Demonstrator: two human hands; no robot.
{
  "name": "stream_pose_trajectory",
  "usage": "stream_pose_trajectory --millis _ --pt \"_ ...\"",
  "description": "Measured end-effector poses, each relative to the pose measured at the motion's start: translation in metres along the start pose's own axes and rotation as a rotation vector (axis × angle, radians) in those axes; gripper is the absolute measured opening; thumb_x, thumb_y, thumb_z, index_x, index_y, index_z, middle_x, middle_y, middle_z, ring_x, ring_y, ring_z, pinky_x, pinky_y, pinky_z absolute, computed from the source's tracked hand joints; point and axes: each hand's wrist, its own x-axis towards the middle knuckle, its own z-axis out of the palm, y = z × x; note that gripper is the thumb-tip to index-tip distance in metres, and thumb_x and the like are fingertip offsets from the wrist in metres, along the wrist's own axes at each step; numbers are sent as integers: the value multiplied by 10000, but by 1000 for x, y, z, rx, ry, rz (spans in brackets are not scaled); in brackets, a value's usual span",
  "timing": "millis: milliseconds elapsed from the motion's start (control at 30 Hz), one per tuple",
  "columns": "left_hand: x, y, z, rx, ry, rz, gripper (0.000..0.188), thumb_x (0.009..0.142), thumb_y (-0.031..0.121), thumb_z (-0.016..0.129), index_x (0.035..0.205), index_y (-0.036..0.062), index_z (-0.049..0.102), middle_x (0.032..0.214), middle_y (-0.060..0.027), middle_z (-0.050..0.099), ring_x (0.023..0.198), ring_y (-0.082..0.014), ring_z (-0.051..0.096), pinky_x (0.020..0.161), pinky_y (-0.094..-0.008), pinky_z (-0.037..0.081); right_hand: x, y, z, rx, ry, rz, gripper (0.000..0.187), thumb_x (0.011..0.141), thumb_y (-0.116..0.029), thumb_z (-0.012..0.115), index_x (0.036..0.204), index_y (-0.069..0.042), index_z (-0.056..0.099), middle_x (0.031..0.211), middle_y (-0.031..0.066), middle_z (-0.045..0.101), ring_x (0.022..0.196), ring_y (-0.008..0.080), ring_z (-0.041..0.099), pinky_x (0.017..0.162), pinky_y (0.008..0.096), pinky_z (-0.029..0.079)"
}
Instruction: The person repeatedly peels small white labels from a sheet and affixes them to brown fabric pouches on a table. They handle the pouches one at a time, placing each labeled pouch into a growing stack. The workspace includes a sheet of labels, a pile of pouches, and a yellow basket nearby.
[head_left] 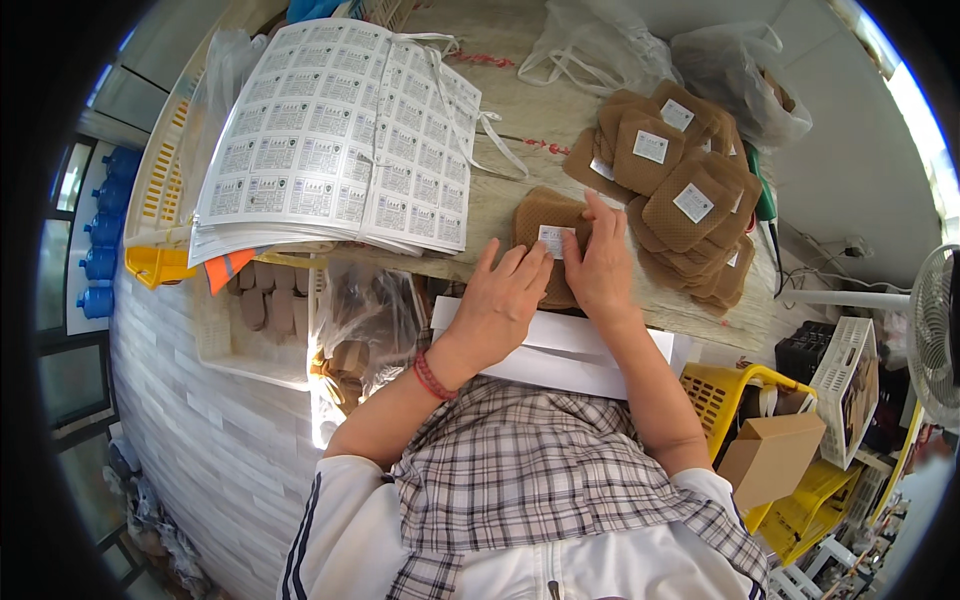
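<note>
A brown textured pad with rounded corners (535,207) lies at the table's front edge, other pads seeming to lie beneath it. On it is a small white printed label (553,238). My left hand (503,303) reaches in from the left with fingers outstretched, their tips at the label's lower left edge. On the label's right edge rests the thumb of my right hand (603,262), whose other fingers are raised and extended. Neither hand grips anything. To the right, brown pads bearing white labels (648,165) are heaped in overlapping layers. At left lies a thick stack of label sheets (310,130).
White ties (455,100) run over the sheets. Clear plastic bags (600,45) sit at the back. White paper (560,350) lies across my lap. Below the table's left side is a crate of brown pieces (255,345); a yellow basket (708,395) and a fan (938,335) stand right.
</note>
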Motion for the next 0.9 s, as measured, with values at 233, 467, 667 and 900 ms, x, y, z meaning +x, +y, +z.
stream_pose_trajectory --millis 233,467,667,900 --pt "3 -1 0 14 0 14 442 853 99 677 1272 -12 588 1416 -172 518 1188 -293 528 1060 -464 395 -1 1 0 -81 181 -32 305 868 -99 719 1167 -99 658 992 83 612 929 298 632 727 406 533" --pt "2 -3 8 -15 37 9 455 831 109 698 1260 8 585 1465 -175 478 1183 -300 508 1021 -431 414 4 8 5 -151 282 -130 111 781 -120 792 833 -97 696 951 42 637 876 271 620 749 378 493" --pt "-3 -1 8 -66 95 -5 461 854 112 682 1288 7 563 1472 -200 457 1269 -326 470 1049 -460 394 1 12 5 -7 296 -211 172 805 -62 761 937 -80 653 952 64 651 876 284 622 782 373 482" --pt "-10 0 10 -189 87 -116 697 825 70 738 1457 75 444 1522 -212 381 1380 -379 398 1143 -469 333 4 6 -7 625 61 224 534 863 3 722 1349 -36 506 974 47 646 842 106 601 726 247 500"
